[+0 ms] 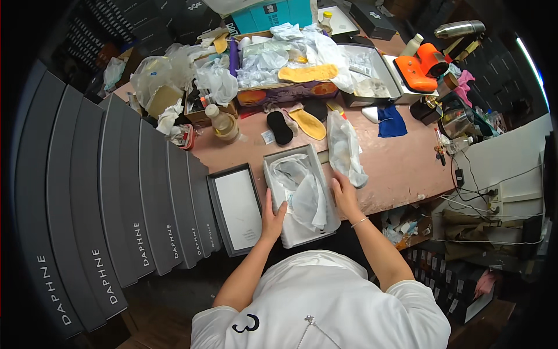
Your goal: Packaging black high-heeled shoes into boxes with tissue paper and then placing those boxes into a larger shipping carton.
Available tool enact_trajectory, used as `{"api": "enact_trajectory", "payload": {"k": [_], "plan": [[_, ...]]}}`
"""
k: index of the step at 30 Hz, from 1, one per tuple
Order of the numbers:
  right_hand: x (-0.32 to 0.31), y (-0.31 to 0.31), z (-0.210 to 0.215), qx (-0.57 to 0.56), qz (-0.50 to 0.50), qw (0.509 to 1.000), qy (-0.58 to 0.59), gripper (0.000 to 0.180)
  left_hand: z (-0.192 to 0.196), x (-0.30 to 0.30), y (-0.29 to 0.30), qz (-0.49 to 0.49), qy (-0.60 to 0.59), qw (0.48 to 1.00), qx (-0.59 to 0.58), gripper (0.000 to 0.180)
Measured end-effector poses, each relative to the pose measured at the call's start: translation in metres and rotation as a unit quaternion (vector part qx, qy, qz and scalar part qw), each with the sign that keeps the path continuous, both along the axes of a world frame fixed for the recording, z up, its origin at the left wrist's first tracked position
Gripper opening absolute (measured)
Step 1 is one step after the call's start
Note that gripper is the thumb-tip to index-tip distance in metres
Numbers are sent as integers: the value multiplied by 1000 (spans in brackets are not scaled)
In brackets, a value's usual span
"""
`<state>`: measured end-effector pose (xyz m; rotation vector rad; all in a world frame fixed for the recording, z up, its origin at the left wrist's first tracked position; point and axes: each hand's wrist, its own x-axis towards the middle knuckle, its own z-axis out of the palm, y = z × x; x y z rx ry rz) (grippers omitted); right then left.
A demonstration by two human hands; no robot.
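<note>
Left fingers (268, 203) grip box (332, 214) at left | right fingers (343, 180) beside wrapped bundle (344, 142), hold unclear

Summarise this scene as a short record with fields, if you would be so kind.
Left hand: at the left wall of the open box
Right hand: by the box's right wall, close to a wrapped bundle; grip unclear
In box: white paper
Left of box: dark-rimmed lid, then stacked grey boxes
Beyond box: black insole, yellow insole
Tabletop: pinkish

Open grey box (333, 218), probably tissue (305, 200) inside
</note>
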<state>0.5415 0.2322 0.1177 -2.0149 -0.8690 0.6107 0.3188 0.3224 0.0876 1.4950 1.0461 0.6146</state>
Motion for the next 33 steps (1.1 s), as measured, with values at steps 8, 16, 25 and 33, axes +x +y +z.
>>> {"api": "enact_trajectory", "payload": {"k": [8,16,25,33], "plan": [[-43,70,-16,-152,264,884,-354,71,32,-15,-5,-47,-95,994,-40,41],[-12,76,40,-126,247,922,-269,67,41,0,4,28,-167,946,-277,53],[-19,47,57,35,120,987,101,52,89,56,1,-99,-430,684,-581,63],[11,30,38,92,26,965,243,52,47,55,4,46,-238,816,-524,61]]}}
